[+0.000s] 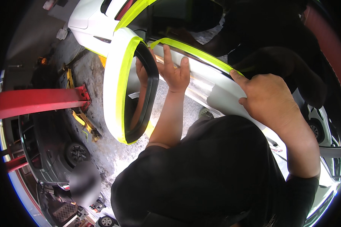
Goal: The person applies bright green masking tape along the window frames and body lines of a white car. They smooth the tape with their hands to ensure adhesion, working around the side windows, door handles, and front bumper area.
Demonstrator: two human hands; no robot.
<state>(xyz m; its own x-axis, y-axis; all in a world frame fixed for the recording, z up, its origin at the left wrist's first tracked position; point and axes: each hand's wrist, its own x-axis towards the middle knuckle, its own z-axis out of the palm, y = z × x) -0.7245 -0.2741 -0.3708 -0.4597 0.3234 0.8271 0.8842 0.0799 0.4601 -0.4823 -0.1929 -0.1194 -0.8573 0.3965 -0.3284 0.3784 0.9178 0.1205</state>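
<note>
Bright yellow-green masking tape [201, 53] runs along the lower edge of the car's dark side window [174, 19], above the white door [225, 96]. My right hand [269, 96] presses an outstretched index finger onto the strip's right end. Its thumb stands apart, and the remaining fingers are mostly hidden. Near the strip's left end, my left hand [175, 75] is open with fingers spread, one fingertip at the tape or just below it. The side mirror [111, 90] partly covers that hand. Yellow-green tape [123, 96] also rims the mirror housing, and its glass reflects an arm and hand.
A red lift arm [41, 102] with yellow parts [79, 117] stands left of the mirror. Beyond it is a dark car [49, 155]. More tape [134, 15] follows the window pillar. A blurred round patch [85, 183] sits at lower left.
</note>
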